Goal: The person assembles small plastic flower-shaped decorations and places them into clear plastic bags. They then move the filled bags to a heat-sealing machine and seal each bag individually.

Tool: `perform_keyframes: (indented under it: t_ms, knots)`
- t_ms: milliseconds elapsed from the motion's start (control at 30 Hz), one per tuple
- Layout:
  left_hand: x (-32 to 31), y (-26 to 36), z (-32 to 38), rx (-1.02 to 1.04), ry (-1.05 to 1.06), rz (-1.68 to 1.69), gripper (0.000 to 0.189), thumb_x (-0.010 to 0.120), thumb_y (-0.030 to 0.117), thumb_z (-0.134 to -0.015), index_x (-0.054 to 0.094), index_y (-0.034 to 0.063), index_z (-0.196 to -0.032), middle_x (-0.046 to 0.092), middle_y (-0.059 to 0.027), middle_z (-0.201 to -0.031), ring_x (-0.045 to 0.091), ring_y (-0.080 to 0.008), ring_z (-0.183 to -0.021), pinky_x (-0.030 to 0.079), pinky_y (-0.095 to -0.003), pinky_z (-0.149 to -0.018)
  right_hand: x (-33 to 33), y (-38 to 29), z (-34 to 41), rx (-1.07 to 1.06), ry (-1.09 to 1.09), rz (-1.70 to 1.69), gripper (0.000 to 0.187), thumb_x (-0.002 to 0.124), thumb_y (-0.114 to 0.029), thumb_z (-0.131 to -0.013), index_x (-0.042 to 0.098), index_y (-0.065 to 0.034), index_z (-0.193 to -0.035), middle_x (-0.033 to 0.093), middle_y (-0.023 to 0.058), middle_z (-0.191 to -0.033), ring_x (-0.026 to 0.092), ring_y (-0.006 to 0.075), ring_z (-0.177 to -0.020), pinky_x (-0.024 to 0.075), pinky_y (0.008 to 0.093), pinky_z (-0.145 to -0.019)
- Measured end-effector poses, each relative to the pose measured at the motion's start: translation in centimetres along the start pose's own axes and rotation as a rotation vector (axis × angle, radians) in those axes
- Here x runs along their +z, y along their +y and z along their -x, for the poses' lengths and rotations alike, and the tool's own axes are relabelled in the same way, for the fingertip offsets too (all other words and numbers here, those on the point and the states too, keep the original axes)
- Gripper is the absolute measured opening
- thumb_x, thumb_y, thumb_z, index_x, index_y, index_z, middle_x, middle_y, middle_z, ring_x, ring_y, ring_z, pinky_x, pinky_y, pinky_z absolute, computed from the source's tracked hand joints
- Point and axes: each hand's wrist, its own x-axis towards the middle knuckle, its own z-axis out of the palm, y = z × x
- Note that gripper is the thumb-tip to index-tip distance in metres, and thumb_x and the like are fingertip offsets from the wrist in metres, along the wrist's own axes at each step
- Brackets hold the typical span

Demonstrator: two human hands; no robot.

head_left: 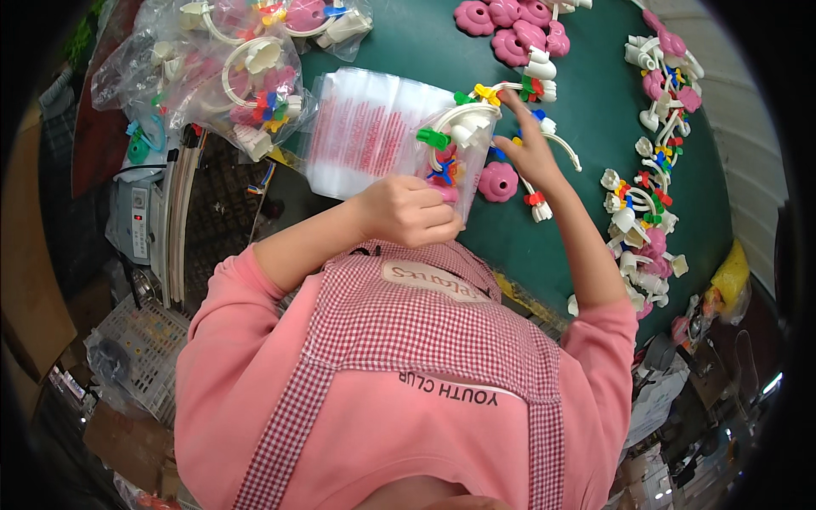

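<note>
My left hand (411, 213) is closed on the lower edge of a clear plastic bag (468, 185). Inside the bag show pink plastic pieces, a blue clip (442, 171) and part of a white curved tube (456, 115). A green clip (433, 138) and a white flower-shaped cup (472, 129) sit on or by that tube. At the bag's right edge is my right hand (534, 150), its thumb and fingers spread around the tube's end. Its fingertips are by a yellow clip (487, 94); whether they grip is unclear. Under the bag lies a stack of flat printed bags (363, 127).
A pink flower-shaped disc (498, 182) and another white tube (564, 150) lie by my right hand on the green table (593, 76). More pink discs (510, 44) are at the back. Loose parts (644, 210) line the right side. Filled clear bags (236, 70) are heaped back left.
</note>
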Motion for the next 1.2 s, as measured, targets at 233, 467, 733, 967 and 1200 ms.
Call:
perform_keyframes:
  t_ms: [233,467,733,967,1200]
  knots:
    - [0.6,-0.2,0.2,0.112,0.049,-0.017,0.012,0.067,0.015,-0.065,0.058,0.0112,-0.071,0.045,0.0063,-0.059,0.047,-0.0064,-0.052,0.037,-0.0192,-0.046,-0.3,-8.3,-1.7,-0.753,-0.383,0.361,0.039,0.060,0.000,-0.066,0.068,-0.0096,-0.103,0.061,0.0057,-0.100,0.059,0.0262,-0.093,0.0483,0.0369,-0.081]
    - [-1.1,-1.0,-0.2,0.149,0.158,-0.025,0.011,0.067,0.014,-0.064,0.061,0.0104,-0.073,0.047,0.0069,-0.060,0.047,-0.0070,-0.051,0.036,-0.0195,-0.045,0.3,-11.7,-1.5,-0.437,-0.815,-0.087,0.028,0.061,0.001,-0.070,0.067,-0.0044,-0.096,0.063,0.0109,-0.102,0.060,0.0303,-0.093,0.0486,0.0390,-0.080]
    - [-1.1,-0.5,1.2,0.099,-0.041,0.019,0.018,0.062,0.018,-0.070,0.066,0.0170,-0.088,0.047,0.0081,-0.062,0.049,-0.0057,-0.055,0.037,-0.0198,-0.045,1.4,-10.0,-2.0,-0.427,-0.539,0.533,0.024,0.063,-0.009,-0.074,0.066,-0.0104,-0.098,0.060,0.0067,-0.100,0.057,0.0248,-0.096,0.0473,0.0356,-0.080]
    - [0.8,0.5,0.9,0.168,-0.004,0.075,0.019,0.063,0.018,-0.069,0.067,0.0164,-0.088,0.044,0.0071,-0.060,0.048,-0.0073,-0.053,0.037,-0.0214,-0.044,2.3,-11.3,-2.0,-0.831,-0.623,0.621,0.020,0.061,-0.015,-0.070,0.069,-0.0118,-0.088,0.057,-0.0001,-0.112,0.053,0.0207,-0.105,0.0458,0.0325,-0.085]
    - [-2.3,-1.4,1.2,0.100,0.172,-0.053,0.020,0.066,0.019,-0.067,0.068,0.0181,-0.086,0.043,0.0091,-0.057,0.044,-0.0045,-0.049,0.034,-0.0193,-0.042,1.8,-11.1,-0.9,-0.450,-0.778,-0.004,0.024,0.060,-0.010,-0.075,0.068,-0.0092,-0.097,0.062,0.0047,-0.113,0.056,0.0229,-0.108,0.0382,0.0442,-0.096]
